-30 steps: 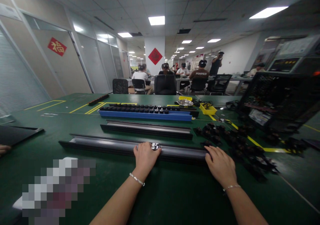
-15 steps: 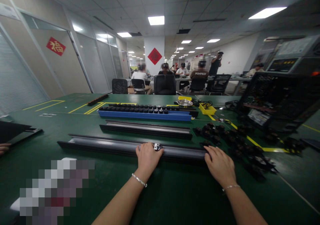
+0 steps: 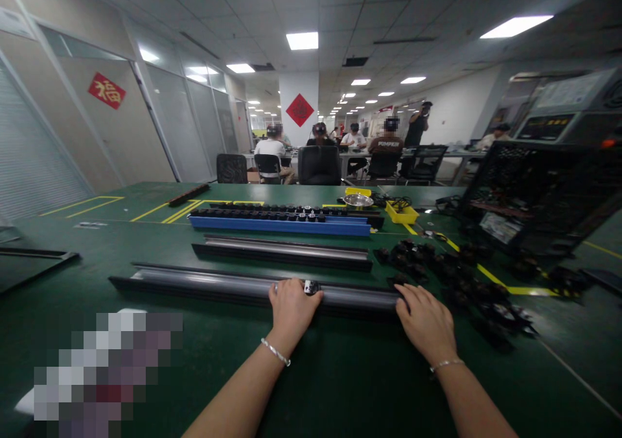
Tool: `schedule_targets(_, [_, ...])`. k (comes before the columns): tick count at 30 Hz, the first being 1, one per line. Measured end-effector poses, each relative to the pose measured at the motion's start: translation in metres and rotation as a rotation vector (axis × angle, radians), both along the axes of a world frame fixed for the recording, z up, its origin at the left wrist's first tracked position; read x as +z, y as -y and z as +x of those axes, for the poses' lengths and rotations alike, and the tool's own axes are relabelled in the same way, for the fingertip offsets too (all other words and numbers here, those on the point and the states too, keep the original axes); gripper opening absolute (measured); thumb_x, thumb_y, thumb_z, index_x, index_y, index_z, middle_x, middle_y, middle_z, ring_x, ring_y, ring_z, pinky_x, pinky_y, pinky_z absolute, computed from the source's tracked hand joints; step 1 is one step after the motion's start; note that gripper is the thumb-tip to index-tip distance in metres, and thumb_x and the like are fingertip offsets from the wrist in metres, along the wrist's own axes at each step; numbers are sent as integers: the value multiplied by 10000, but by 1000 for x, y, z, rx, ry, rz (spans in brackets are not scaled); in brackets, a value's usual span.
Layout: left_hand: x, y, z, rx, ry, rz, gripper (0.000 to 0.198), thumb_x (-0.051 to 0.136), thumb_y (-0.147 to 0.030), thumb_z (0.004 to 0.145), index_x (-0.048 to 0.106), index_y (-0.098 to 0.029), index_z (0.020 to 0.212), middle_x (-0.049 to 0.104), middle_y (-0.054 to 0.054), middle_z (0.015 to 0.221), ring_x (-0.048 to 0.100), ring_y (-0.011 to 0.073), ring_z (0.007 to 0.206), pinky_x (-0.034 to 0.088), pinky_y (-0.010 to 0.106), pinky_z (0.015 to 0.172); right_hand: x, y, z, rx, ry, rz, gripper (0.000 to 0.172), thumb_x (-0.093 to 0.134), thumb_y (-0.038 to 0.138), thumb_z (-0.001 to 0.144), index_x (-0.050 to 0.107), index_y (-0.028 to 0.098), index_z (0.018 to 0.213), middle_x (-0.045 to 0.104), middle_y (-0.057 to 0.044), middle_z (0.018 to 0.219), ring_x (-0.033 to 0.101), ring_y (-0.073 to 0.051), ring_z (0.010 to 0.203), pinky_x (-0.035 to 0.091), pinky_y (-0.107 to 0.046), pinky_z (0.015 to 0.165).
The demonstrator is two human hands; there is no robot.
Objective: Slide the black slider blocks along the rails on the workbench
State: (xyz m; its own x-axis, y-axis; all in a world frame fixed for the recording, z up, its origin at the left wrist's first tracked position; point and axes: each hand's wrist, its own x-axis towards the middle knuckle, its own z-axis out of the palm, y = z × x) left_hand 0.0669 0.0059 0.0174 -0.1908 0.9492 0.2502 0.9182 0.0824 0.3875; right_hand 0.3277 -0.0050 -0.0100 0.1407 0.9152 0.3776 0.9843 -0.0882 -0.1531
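Observation:
A long black trough-shaped rail [image 3: 194,284] with a grey inner face lies across the green table before me. My left hand [image 3: 293,305] is closed around a small black-and-white part [image 3: 311,287] at the rail's middle; its underside is hidden. My right hand [image 3: 426,318] grips the rail's right end, fingertips over the far rim and thumb at the near side. Behind lies a shorter black rail [image 3: 286,251], apart from both hands. Farther back, a blue rail [image 3: 282,225] has a row of several black parts [image 3: 262,213] along it.
Several black parts [image 3: 451,263] are heaped right of my right hand. A yellow bin [image 3: 401,214] and a metal dish [image 3: 358,199] stand at the back. An open black computer case [image 3: 515,198] is at right, a dark frame [image 3: 39,263] at left. People sit beyond the table.
My left hand has shifted slightly right along the rail with the small part. Another person's hand and a dark panel at the left edge have gone from view. My right hand stays at the rail's end.

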Motion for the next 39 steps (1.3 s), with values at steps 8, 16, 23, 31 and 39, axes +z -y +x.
schedule_targets(8, [-5, -1, 7, -38, 24, 38, 392, 596, -535, 695, 642, -175, 845, 665, 81, 901, 552, 260, 991, 271, 429, 967, 0, 0, 0, -5, -18, -6, 446, 293, 365, 860, 566, 266, 1198, 566, -17, 1258, 420, -217, 1223, 325, -435, 985])
schedule_targets(16, [-7, -2, 15, -53, 32, 52, 402, 602, -548, 689, 639, -178, 842, 666, 76, 894, 553, 252, 986, 269, 430, 979, 1, 0, 0, 6, -42, -4, 444, 295, 372, 861, 568, 270, 1197, 571, -27, 1250, 425, -224, 1220, 319, -450, 987])
schedule_targets(23, [-9, 0, 16, -65, 40, 86, 375, 628, -522, 691, 636, -182, 848, 665, 61, 881, 556, 247, 982, 281, 437, 983, -3, -1, 1, 0, -29, 14, 435, 304, 357, 857, 575, 260, 1183, 572, -25, 1250, 429, -225, 1218, 322, -451, 987])
schedule_targets(31, [-15, 5, 20, -140, 82, 123, 295, 640, -440, 725, 627, -197, 891, 663, 39, 921, 549, 241, 1010, 230, 488, 1033, -3, 0, -5, 29, -52, 73, 435, 309, 361, 864, 583, 202, 1163, 582, -64, 1232, 452, -240, 1201, 302, -479, 1008])
schedule_targets(39, [-15, 9, 21, -203, 98, 131, 246, 627, -387, 759, 654, -225, 942, 666, 48, 1008, 516, 245, 1092, 172, 513, 1064, 2, 7, -27, 185, -71, 90, 417, 335, 337, 866, 587, 161, 1147, 599, -82, 1204, 459, -240, 1198, 320, -448, 1006])
